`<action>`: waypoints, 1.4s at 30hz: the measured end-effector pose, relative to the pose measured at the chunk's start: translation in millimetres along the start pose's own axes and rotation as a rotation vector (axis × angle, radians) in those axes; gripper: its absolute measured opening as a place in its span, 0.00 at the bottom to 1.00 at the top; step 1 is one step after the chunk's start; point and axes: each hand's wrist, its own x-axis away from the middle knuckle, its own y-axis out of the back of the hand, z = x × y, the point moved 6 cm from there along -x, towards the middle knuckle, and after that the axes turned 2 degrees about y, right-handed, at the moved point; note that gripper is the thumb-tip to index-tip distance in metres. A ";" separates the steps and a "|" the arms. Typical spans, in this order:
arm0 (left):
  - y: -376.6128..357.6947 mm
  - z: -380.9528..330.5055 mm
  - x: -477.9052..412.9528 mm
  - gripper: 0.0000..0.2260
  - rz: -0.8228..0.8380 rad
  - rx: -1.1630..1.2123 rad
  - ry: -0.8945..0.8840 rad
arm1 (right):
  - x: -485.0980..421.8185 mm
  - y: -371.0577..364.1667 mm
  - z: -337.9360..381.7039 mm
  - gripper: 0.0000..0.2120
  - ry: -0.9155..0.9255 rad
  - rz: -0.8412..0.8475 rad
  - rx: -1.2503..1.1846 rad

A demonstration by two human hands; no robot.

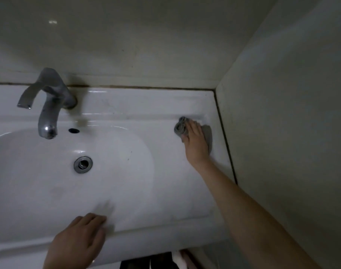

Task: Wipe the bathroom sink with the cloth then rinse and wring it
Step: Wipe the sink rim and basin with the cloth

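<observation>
The white bathroom sink (161, 105) fills the lower left, with a metal tap (48, 105) at its back left and a round drain (83, 164) in the bowl. A grey cloth (181, 128) lies bunched on the sink's flat right ledge, close to the back corner. My right hand (195, 143) presses flat on the cloth, fingers pointing toward the back wall; part of the cloth shows on both sides of the hand. My left hand (78, 241) rests on the sink's front rim, fingers spread and empty.
Pale tiled walls stand directly behind the sink and along its right side (282, 133), meeting in a corner next to the cloth. An overflow hole (74, 130) sits under the tap's spout. Dark items (146, 261) show below the front rim.
</observation>
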 end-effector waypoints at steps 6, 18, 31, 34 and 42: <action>2.7 -6.7 5.2 0.19 -0.011 -0.060 -0.015 | 46.3 2.5 -12.4 0.23 0.072 0.128 -0.096; 2.2 -8.5 5.8 0.21 0.005 -0.059 -0.006 | 209.1 -64.0 111.3 0.21 0.351 0.403 -0.212; 4.5 -10.7 5.8 0.24 0.038 -0.060 -0.045 | 219.1 14.1 -3.7 0.18 0.091 0.354 -0.201; 6.5 -12.0 6.7 0.23 0.033 -0.048 -0.053 | 221.3 17.7 -5.0 0.17 0.068 0.304 -0.184; 6.2 -13.5 6.5 0.23 0.041 -0.074 -0.039 | 229.0 -25.2 40.4 0.22 0.158 0.321 -0.083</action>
